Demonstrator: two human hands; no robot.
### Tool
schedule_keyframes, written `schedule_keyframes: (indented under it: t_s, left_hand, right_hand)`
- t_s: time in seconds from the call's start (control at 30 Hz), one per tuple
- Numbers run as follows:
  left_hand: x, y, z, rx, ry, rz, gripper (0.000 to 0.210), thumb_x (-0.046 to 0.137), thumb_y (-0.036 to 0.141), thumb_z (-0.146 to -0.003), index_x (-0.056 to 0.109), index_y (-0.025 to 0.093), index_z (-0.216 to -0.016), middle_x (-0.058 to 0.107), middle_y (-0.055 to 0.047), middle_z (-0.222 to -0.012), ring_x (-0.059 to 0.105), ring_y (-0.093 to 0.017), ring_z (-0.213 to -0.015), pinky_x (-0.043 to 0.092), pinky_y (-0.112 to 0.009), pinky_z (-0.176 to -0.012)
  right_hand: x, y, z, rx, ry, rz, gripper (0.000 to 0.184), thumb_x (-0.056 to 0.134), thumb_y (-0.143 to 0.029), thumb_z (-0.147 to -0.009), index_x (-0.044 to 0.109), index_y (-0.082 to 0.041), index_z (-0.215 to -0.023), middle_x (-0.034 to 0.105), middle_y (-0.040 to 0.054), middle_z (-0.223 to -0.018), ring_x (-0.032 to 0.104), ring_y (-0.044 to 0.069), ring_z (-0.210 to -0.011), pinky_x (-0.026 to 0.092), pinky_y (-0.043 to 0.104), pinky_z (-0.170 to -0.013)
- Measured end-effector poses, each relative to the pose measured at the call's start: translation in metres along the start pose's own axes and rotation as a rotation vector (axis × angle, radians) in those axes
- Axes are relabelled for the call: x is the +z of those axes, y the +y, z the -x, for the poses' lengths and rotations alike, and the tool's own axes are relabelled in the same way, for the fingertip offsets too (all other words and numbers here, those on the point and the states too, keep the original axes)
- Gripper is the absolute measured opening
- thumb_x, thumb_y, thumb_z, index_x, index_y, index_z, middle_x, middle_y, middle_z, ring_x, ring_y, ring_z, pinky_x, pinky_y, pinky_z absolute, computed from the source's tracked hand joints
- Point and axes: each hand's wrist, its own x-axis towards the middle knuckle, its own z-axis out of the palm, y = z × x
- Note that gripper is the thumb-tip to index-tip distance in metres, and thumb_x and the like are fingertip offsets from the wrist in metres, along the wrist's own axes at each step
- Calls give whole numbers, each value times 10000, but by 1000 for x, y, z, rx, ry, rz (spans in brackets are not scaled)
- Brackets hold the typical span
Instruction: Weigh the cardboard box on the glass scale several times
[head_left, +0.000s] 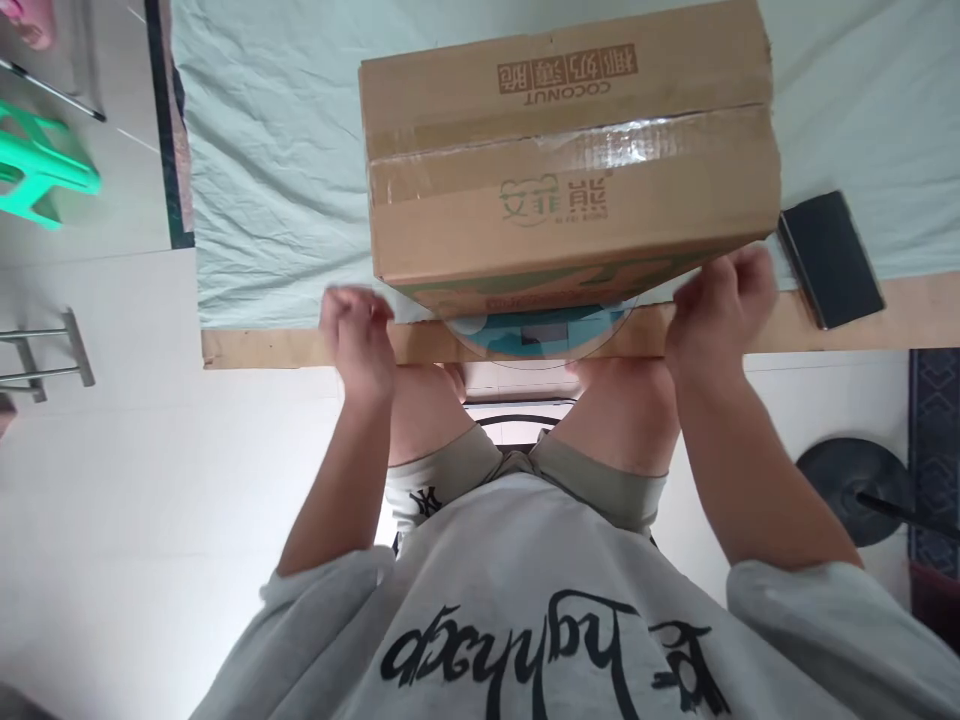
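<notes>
Bed edge point(300, 348): cardboard box point(570, 150) between hands.

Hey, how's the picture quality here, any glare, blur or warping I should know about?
Head view: glare streaks the clear tape across the cardboard box; the left hand is smeared by motion, the right hand only slightly soft; the table edge bows, a wide-lens warp; the white floor at left is nearly washed out; box printing reads sharp.
</notes>
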Motion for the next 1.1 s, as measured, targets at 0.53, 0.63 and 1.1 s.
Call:
schedule_keyframes:
  t_s: [0.53, 0.63, 1.1]
  left_hand:
    - [-80, -32, 107, -881, -493, -808, 287, 449, 333, -538, 228, 159, -485, 149, 27, -512, 159, -22, -471, 104, -193, -471]
    - [-82, -33, 111, -844, -458, -838, 287, 435, 357, -544, 246, 156, -468, 170, 23, -503, 175, -26, -472, 108, -195, -474]
    - [-88, -30, 111, -829, -450, -788, 301, 427, 372, -530, 222, 163, -464, 155, 22, -512, 162, -24, -493, 105, -199, -489]
  right_hand:
    - [-86, 52, 134, 645, -746, 483, 490, 505, -416, -706, 136, -124, -570, 144, -39, -513, 149, -19, -500, 115, 121, -459]
    - [-88, 52, 131, 666, -778, 490, 537, 532, -459, -713, 139, -122, -572, 132, -42, -514, 139, -16, -510, 113, 125, -471]
    - [-79, 43, 132, 725, -778, 478, 560, 531, -653, -728, 517, -93, -714, 448, 32, -648, 358, 39, -600, 287, 178, -555]
